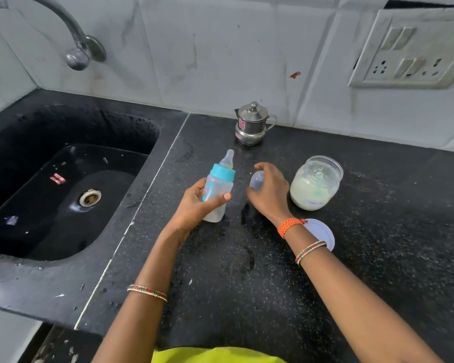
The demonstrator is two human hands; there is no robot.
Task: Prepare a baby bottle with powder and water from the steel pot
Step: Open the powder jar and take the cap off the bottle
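Bottle in L hand, clear cap in R.
L hand [194,203] fingers wrap baby bottle [216,195], right of sink [71,179] edge; R hand [269,191] curls round cap [257,180]; open powder jar [315,183] farther right; steel pot [252,124] behind, at wall.

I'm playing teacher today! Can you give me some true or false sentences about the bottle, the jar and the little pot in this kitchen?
1. The left hand holds the baby bottle. True.
2. The bottle's teat is off. False: the teat and blue ring are on it.
3. The powder jar is closed. False: it stands open, its lid lying flat on the counter.
4. The steel pot stands near the wall with its lid on. True.
5. The right hand grips the clear cap. True.
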